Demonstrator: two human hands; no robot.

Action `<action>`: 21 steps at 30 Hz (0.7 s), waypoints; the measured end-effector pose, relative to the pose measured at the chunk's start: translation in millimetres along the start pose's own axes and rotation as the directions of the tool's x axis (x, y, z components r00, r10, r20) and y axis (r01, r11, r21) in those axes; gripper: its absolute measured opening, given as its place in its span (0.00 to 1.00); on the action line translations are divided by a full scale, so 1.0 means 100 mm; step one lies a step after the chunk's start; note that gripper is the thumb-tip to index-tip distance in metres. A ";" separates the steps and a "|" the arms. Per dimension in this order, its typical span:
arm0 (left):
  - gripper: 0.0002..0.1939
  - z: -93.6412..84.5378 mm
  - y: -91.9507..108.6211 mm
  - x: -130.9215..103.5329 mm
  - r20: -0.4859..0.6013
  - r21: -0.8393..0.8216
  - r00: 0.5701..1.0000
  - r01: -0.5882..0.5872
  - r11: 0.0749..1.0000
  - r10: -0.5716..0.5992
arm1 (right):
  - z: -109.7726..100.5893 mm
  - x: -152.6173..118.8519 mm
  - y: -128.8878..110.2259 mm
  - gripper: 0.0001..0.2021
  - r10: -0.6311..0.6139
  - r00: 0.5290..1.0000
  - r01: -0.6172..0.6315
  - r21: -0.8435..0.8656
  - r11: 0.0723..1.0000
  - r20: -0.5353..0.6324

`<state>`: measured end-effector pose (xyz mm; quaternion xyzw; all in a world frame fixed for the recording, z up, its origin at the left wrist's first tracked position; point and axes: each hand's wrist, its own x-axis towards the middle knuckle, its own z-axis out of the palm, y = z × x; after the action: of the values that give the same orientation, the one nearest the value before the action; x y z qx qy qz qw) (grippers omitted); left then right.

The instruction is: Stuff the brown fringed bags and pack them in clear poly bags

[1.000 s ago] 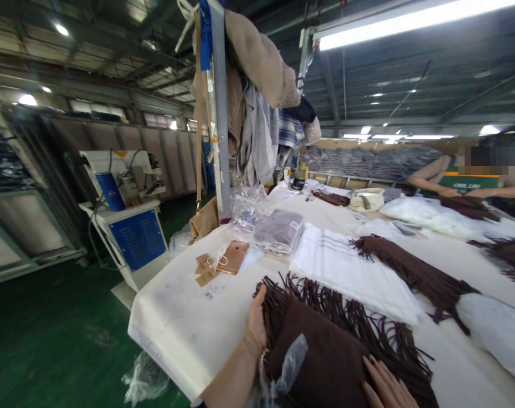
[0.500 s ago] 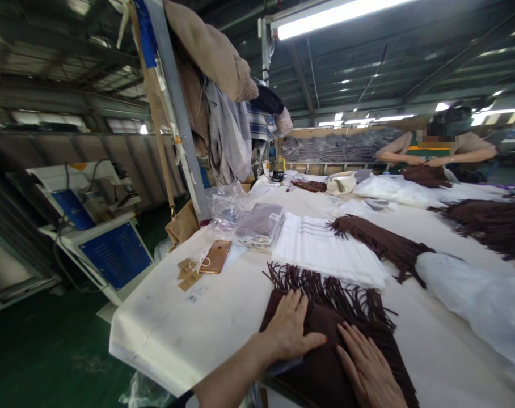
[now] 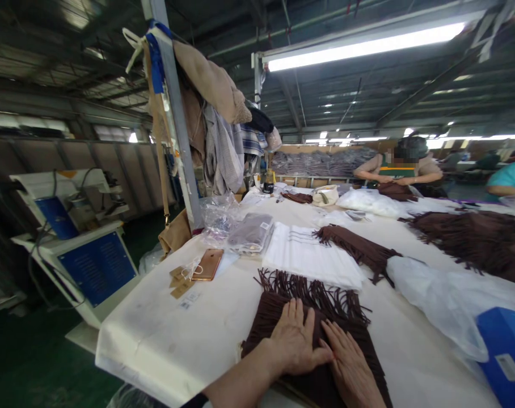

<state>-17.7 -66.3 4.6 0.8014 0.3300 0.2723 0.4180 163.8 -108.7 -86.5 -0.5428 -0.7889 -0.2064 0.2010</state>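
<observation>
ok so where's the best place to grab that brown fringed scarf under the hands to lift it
Probably by the solid folded body of the brown scarf, at its left and right side edges, coming from the near side. It lies flat with the fringe pointing away, and loose strands would likely slip. The left hand and right hand rest flat on it.

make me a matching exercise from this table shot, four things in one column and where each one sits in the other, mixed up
Things:
1. brown fringed scarf
2. rose-gold phone
3. blue crate
4. folded white cloth

Places:
A. at the right edge of the view, partly cut off
B. under both of the person's hands, the left hand and the right hand lying flat on it
C. beside some brown paper tags near the table's left edge
D. just beyond the fringe of the nearest scarf, toward the middle of the table

Pairs: 1-B, 2-C, 3-A, 4-D
</observation>
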 end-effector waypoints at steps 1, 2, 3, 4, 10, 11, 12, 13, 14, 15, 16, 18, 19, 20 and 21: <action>0.42 0.01 0.04 -0.01 0.027 0.027 1.000 0.002 1.000 -0.003 | 0.02 -0.01 0.00 0.18 0.014 1.000 -0.014 -0.001 1.000 0.018; 0.42 0.00 0.10 -0.01 0.067 0.061 0.998 0.005 0.998 -0.009 | 0.03 -0.01 -0.01 0.18 0.023 0.999 -0.023 0.000 1.000 0.030; 0.42 -0.01 0.17 -0.02 0.115 0.084 0.993 -0.002 0.996 -0.008 | 0.03 0.00 -0.01 0.18 0.019 0.999 -0.019 0.008 1.000 0.044; 0.40 -0.03 0.25 -0.03 0.161 0.088 0.987 -0.025 0.996 0.011 | 0.02 0.01 -0.01 0.19 0.010 0.998 -0.011 0.023 1.000 0.059; 0.20 -0.60 0.34 -0.07 -0.202 -0.061 0.979 -0.026 0.998 0.013 | -0.42 0.24 0.06 0.22 0.142 0.985 -0.160 0.209 0.965 0.096; 0.17 -0.74 0.24 -0.08 -0.369 -0.136 0.920 0.089 0.987 -0.134 | -0.51 0.25 0.10 0.22 0.184 0.979 -0.203 0.284 0.937 0.093; 0.14 -0.87 0.12 -0.10 -0.481 -0.244 0.821 0.213 0.946 -0.309 | -0.59 0.24 0.15 0.22 0.244 0.966 -0.259 0.376 0.890 0.090; 0.11 -0.99 -0.01 -0.11 -0.514 -0.283 0.765 0.275 0.919 -0.388 | -0.65 0.21 0.21 0.22 0.330 0.939 -0.335 0.477 0.813 0.098; 0.07 -1.09 -0.14 -0.14 -0.509 -0.311 0.743 0.313 0.898 -0.435 | -0.68 0.17 0.29 0.22 0.448 0.884 -0.434 0.585 0.686 0.131; 0.08 -1.16 -0.26 -0.16 -0.492 -0.342 0.728 0.344 0.875 -0.478 | -0.70 0.12 0.37 0.23 0.569 0.800 -0.527 0.675 0.516 0.190; 0.10 -1.19 -0.36 -0.19 -0.470 -0.368 0.723 0.360 0.857 -0.506 | -0.71 0.05 0.45 0.24 0.665 0.698 -0.595 0.732 0.331 0.266; 0.11 -1.20 -0.48 -0.22 -0.395 -0.509 0.702 0.370 0.777 -0.593 | -0.69 -0.06 0.59 0.25 0.753 0.512 -0.650 0.759 0.024 0.415; 0.11 -1.18 -0.51 -0.22 -0.335 -0.597 0.687 0.374 0.710 -0.644 | -0.68 -0.10 0.64 0.26 0.766 0.450 -0.650 0.757 -0.071 0.459; 0.12 -1.15 -0.51 -0.20 -0.270 -0.674 0.672 0.380 0.634 -0.689 | -0.67 -0.13 0.68 0.26 0.772 0.415 -0.640 0.757 -0.129 0.482; 0.13 -1.13 -0.50 -0.17 -0.208 -0.728 0.661 0.388 0.566 -0.721 | -0.65 -0.14 0.70 0.26 0.769 0.401 -0.627 0.761 -0.166 0.498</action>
<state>-123.9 -1.9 15.7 0.3651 0.5559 0.4051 0.6274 240.0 -132.2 -31.9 -0.6558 -0.3094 0.3641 0.5845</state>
